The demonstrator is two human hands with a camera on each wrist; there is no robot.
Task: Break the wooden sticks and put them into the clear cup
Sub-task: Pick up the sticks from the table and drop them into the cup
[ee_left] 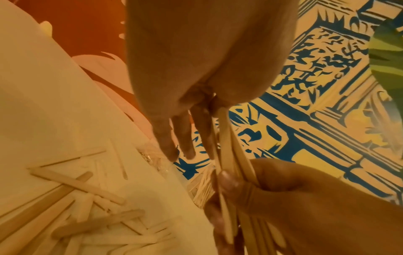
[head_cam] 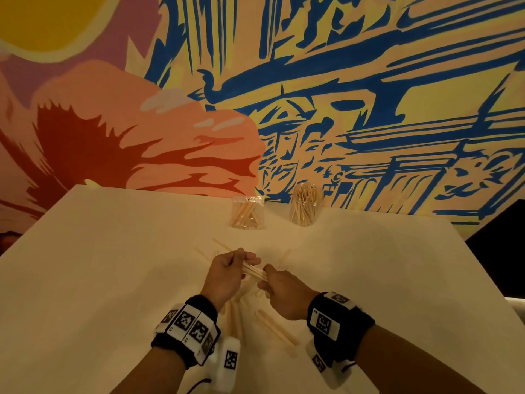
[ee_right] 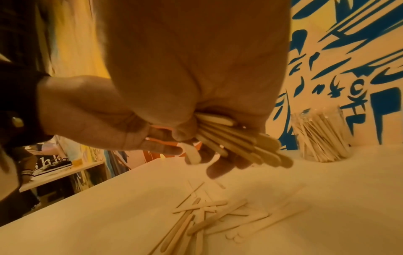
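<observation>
A decorated public room, perhaps a café or studio; the exact kind is unclear.

A bold painted mural [head_cam: 341, 95] in blue, yellow and coral covers the wall behind a pale table [head_cam: 99, 265]. In the right wrist view a second table [ee_right: 65, 172] with printed matter stands further off.

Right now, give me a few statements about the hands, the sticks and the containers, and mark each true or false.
1. Both hands hold one bundle of wooden sticks. True: left hand, right hand.
2. The clear cup lies tipped over. False: it stands upright.
3. Loose sticks lie on the table. True.
4. The round jar is empty. False: it holds thin sticks.
</observation>
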